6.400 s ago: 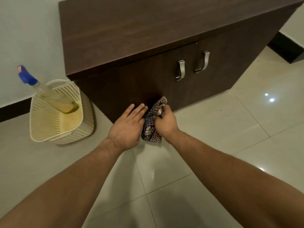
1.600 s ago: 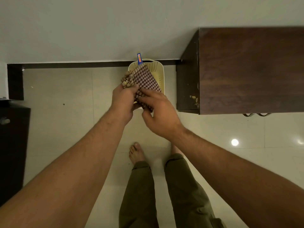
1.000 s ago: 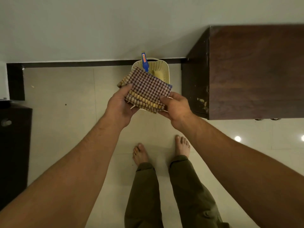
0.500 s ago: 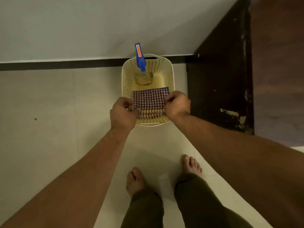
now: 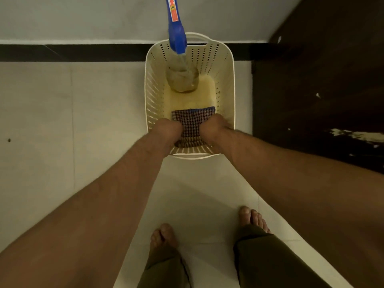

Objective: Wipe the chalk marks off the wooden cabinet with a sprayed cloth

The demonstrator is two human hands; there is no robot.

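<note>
A folded checked cloth (image 5: pixel 190 123) lies low inside the cream perforated basket (image 5: pixel 226 80) on the floor. My left hand (image 5: pixel 168 130) grips its left edge and my right hand (image 5: pixel 216 129) grips its right edge, both reaching down into the basket's near end. A spray bottle (image 5: pixel 180 65) with a blue trigger head stands in the basket's far end, leaning towards the wall. The dark wooden cabinet (image 5: pixel 324 84) rises at the right, with pale chipped patches low on its side.
The basket stands against the wall's black skirting (image 5: pixel 72 53), just left of the cabinet. Pale floor tiles (image 5: pixel 62 121) spread to the left. My bare feet (image 5: pixel 164 238) and olive trouser legs are at the bottom of the view.
I have bent closer to the basket. Both hands have lowered the folded cloth from above the rim down inside the basket's near end.
</note>
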